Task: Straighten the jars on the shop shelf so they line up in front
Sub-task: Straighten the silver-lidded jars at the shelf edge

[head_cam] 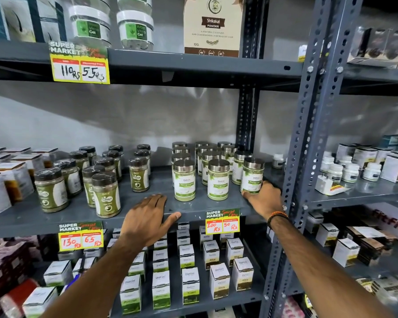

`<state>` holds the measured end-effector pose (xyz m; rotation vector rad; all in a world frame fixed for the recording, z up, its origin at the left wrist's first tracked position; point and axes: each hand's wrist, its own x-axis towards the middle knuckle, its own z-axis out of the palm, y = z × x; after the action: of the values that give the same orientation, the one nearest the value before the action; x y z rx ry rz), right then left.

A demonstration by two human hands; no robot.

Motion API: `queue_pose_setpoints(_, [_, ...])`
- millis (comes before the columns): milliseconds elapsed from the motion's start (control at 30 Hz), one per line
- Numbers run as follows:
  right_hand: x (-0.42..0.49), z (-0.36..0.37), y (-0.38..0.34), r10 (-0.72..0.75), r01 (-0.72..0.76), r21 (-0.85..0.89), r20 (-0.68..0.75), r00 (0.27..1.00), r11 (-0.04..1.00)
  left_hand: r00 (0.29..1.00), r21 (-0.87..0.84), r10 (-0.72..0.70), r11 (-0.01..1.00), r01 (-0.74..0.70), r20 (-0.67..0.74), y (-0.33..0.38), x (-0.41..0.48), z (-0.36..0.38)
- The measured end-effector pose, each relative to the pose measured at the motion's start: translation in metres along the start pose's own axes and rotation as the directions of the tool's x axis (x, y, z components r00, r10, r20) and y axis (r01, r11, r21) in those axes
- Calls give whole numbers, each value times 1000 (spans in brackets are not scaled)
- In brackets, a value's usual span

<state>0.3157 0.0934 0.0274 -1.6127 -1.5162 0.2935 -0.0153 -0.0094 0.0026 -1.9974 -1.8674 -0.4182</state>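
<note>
Silver-lidded Moringa jars stand in three rows on the grey middle shelf [193,208]. The front ones are a left jar [184,180], a middle jar [218,180] and a right jar [252,176], which sits a little further back. My right hand [263,198] grips the base of the right jar from the right side. My left hand [148,220] rests flat on the shelf's front edge, fingers straight, left of the jars. Black-lidded green powder jars [106,195] stand in uneven rows on the left of the same shelf.
A perforated steel upright [301,157] stands just right of my right hand. Price tags [222,221] hang on the shelf edge. White boxes [190,288] fill the shelf below. Gel tubs [135,28] and a Shikakai box [213,26] sit above. Small white bottles [349,172] fill the neighbouring rack.
</note>
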Motion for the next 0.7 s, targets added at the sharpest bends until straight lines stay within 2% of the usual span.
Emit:
queue_pose_setpoints(400, [-9, -1, -2, 9, -9, 34, 0, 1000, 999, 1000, -3, -11, 1000, 11, 9, 1, -1, -2])
queue_pose_setpoints(500, [-20, -5, -4, 9, -7, 62, -42, 999, 998, 999, -19, -10, 1000, 11, 35, 2, -3, -7])
queue_pose_setpoints(600, [-41, -13, -16, -70, 81, 97, -112, 991, 992, 999, -56, 31, 998, -29, 41, 6, -9, -18])
queue_pose_setpoints(700, [-65, -24, -48, -210, 226, 104, -147, 966, 968, 996, -68, 80, 994, -82, -27, 10, -15, -41])
